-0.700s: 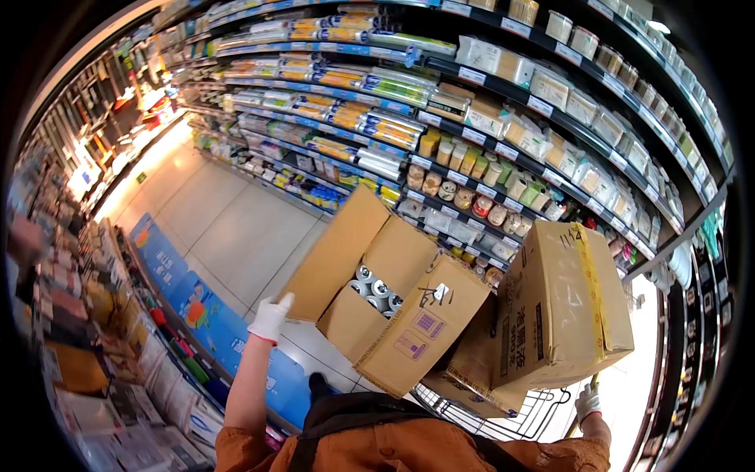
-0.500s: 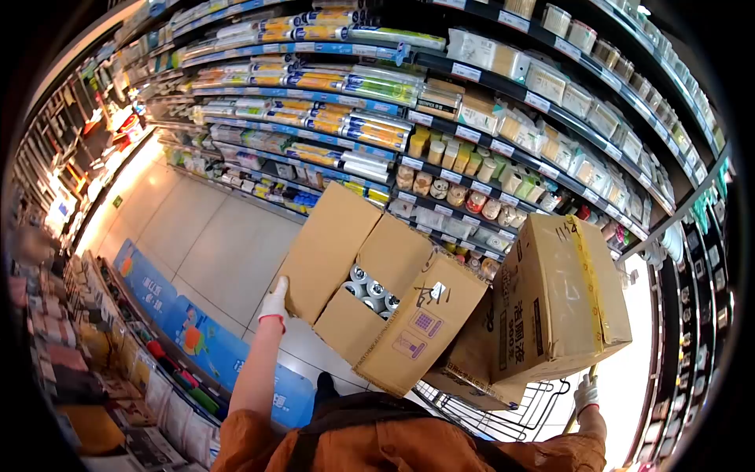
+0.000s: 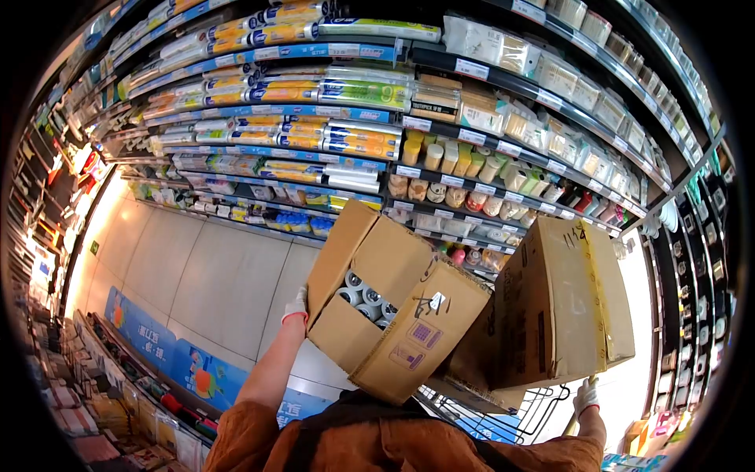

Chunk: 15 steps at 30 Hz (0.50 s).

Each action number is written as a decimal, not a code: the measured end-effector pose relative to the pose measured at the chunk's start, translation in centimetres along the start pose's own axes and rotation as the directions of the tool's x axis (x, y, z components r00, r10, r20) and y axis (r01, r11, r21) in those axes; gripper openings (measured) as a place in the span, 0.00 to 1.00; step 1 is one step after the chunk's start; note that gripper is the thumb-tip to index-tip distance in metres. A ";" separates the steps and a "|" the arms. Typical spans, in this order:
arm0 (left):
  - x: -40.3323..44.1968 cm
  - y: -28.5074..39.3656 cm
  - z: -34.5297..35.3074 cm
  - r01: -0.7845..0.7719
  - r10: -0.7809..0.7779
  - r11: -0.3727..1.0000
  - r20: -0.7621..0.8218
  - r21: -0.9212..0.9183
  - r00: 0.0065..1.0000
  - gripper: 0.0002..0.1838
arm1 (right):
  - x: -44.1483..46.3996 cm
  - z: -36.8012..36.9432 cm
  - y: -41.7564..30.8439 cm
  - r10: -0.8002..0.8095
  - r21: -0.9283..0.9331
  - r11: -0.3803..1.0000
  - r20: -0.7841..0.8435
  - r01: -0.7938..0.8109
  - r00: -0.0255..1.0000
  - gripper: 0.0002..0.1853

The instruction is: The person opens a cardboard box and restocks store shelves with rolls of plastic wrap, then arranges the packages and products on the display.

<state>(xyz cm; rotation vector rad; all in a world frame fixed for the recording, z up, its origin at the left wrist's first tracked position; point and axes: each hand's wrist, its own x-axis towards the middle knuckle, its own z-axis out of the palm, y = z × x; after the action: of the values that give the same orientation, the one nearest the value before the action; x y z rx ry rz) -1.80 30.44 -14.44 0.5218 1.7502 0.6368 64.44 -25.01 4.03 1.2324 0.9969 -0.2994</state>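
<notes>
An opened cardboard box (image 3: 417, 330) stands in front of me, with several white cylinders with silvery tops (image 3: 366, 296) showing between its flaps. My left hand (image 3: 296, 305), in a white glove, grips the outer edge of the box's left flap (image 3: 340, 245); some fingers are hidden behind it. To the right, my gloved right hand (image 3: 587, 395) is closed around the handle of a wire shopping cart (image 3: 543, 405), just below a taller taped box (image 3: 562, 307). Another carton (image 3: 472, 370) lies under the taller box, partly covered.
Shelves ahead carry rolls of plastic wrap (image 3: 362, 90), packs of cotton swabs (image 3: 491, 43) and toothpick jars (image 3: 452, 157). Tiled floor (image 3: 220, 267) stretches to the left, beside a low display with blue panels (image 3: 197, 370). Another rack (image 3: 692, 315) stands at the right.
The left flap has swung up and inward, and my left hand has moved right with it. The view has shifted a little; my right hand stays at the cart handle.
</notes>
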 end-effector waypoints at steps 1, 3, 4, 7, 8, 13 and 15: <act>0.3 0.4 0.1 0.006 -0.006 1.000 0.012 -0.004 1.000 0.48 | 0.0 -0.2 -0.2 -0.012 -0.046 0.999 0.001 0.012 1.000 0.24; 0.0 1.5 0.1 -0.018 0.023 0.992 -0.045 0.122 0.999 0.47 | 0.1 -0.3 -0.5 0.007 -0.054 0.999 -0.031 -0.009 1.000 0.23; -0.9 2.9 0.0 -0.041 0.071 0.965 -0.110 0.258 0.991 0.45 | 0.3 -0.5 -0.8 0.009 -0.053 0.999 -0.047 -0.011 0.999 0.23; -0.5 5.5 0.4 -0.291 0.431 0.791 -0.153 0.538 0.889 0.38 | 2.6 1.5 -1.8 0.092 -0.018 0.995 -0.132 -0.095 0.987 0.24; 0.0 5.3 0.9 -0.394 0.562 0.699 -0.118 0.596 0.819 0.35 | 4.7 3.8 -2.8 0.157 -0.058 0.983 -0.217 -0.173 0.963 0.25; -0.3 11.3 0.9 -0.726 0.715 0.429 0.289 0.538 0.636 0.24 | 1.3 -1.1 -4.6 0.135 0.068 0.988 0.072 -0.140 0.988 0.29; 1.5 12.6 2.3 -0.717 0.643 0.454 0.362 0.529 0.675 0.24 | 0.2 -3.6 -7.0 0.094 0.174 0.975 0.245 -0.139 0.965 0.29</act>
<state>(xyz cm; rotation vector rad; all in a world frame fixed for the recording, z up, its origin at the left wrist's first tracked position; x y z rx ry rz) 0.37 41.28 -7.70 1.8016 1.5754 0.5064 58.11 -24.29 -0.65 1.3871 0.6998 -0.4450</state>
